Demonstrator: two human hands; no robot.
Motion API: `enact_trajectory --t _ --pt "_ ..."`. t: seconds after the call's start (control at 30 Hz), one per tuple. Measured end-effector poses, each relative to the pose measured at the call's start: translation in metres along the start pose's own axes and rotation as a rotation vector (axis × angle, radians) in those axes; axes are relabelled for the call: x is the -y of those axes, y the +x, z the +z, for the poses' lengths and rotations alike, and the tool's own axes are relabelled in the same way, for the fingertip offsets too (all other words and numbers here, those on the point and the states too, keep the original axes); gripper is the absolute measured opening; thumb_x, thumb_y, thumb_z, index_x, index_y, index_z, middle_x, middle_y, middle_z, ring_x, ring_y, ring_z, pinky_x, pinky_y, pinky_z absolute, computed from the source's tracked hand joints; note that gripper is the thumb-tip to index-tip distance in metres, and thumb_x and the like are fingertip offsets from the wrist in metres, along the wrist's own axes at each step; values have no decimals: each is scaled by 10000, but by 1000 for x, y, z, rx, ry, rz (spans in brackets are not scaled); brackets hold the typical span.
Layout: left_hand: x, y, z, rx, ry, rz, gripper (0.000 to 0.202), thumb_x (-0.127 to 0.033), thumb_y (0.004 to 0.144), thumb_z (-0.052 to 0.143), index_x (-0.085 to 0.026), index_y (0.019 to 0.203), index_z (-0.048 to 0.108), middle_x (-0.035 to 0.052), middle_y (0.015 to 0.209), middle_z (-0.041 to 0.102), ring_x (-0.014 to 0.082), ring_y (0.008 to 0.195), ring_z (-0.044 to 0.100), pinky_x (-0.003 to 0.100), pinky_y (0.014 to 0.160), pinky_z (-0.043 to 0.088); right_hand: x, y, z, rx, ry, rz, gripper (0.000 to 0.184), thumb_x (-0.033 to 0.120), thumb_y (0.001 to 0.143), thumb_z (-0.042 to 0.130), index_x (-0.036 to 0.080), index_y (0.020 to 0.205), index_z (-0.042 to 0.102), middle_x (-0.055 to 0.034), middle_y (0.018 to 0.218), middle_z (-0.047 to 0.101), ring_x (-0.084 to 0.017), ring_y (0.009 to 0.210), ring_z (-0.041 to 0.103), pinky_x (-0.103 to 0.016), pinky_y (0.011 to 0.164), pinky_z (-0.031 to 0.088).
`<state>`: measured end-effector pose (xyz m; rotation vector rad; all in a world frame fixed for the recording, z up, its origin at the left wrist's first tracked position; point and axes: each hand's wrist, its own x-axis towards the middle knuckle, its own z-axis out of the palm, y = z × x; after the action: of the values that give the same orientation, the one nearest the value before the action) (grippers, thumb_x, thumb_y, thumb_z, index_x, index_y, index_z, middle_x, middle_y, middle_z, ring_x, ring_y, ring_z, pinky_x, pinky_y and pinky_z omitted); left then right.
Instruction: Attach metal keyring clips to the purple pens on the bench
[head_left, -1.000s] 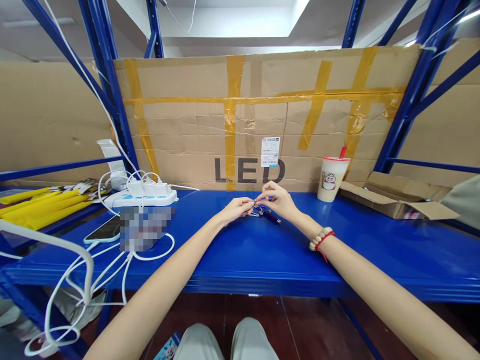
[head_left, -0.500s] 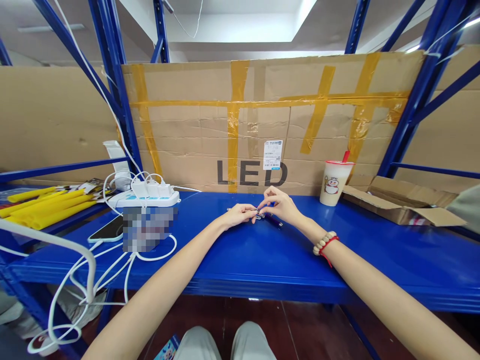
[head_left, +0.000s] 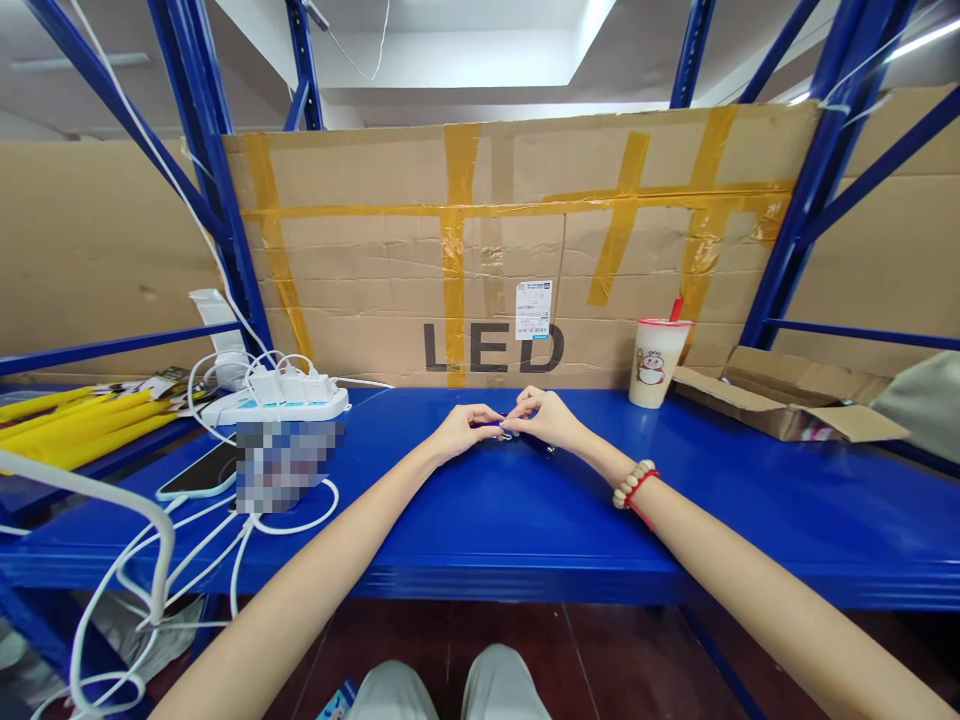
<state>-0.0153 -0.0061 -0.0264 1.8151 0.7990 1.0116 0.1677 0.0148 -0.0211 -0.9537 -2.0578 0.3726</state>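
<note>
My left hand (head_left: 470,432) and my right hand (head_left: 546,418) almost meet over the blue tabletop, thumbs and fingertips pinched together. Between the fingertips is a small dark purple-blue piece with a shiny metal part (head_left: 507,435), mostly covered by the fingers; its kind does not show. Beneath my right hand lies a slim dark blue thing with a bright metal end (head_left: 550,450). Whether it joins the pinched piece I cannot tell.
On the left are a white power strip (head_left: 330,404) with chargers, a phone (head_left: 199,472), white cables (head_left: 160,560) and yellow tubes (head_left: 90,425). A drink cup (head_left: 656,362) and open carton (head_left: 806,405) stand right. A large cardboard box (head_left: 360,280) forms the back.
The view has shifted slightly, so most things appear further left. My right hand sits a little lower, its fingers closer to the tabletop. Both hands stay pinched close together.
</note>
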Motion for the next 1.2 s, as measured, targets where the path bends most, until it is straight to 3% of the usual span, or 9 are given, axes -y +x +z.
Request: enact_trajectory --t 0.27,0.47,0.6,0.8,1.07,1.2 --pt "0 2 5 -134 32 12 331 -311 591 739 -110 837 646 84 844 701 194 832 628 326 801 449 2 -1 1 -20 57 68 288 450 640 675 172 676 743 -40 686 585 -111 600 526 -229 543 427" --pt "-1 4 6 -215 -68 -45 387 -363 628 716 -119 917 635 44 745 670 130 697 587 252 668 418 6 1 3 -108 176 98 359 487 662 645 146 736 727 -68 861 614 -57 480 471 -220 446 402" --pt "-4 4 4 -139 -139 -76 426 -411 627 707 -107 913 621 -2 654 594 48 519 447 210 533 317 5 3 -1 -130 137 -6 320 440 674 651 171 834 721 -51 868 584 -54 503 455 -226 484 416" --pt "-7 1 2 26 -201 -112 397 -470 635 685 -108 774 598 -17 638 540 13 454 290 211 455 186 -1 4 -8 -117 81 -171 254 424 655 687 196 758 729 -14 787 499 -78 585 451 -262 602 433" --pt "-8 -1 3 55 -141 -103 420 -430 625 704 -92 857 611 30 681 616 23 464 336 211 466 214 -2 2 -10 -74 -14 -194 213 419 666 682 212 701 720 -9 786 512 -90 618 479 -249 587 418" --pt "-7 -2 4 13 -105 -105 361 -366 592 739 -100 800 612 43 672 652 59 530 475 207 522 312 -7 2 -9 -5 -6 -145 223 421 646 690 210 706 726 -11 787 533 -87 612 488 -244 580 419"
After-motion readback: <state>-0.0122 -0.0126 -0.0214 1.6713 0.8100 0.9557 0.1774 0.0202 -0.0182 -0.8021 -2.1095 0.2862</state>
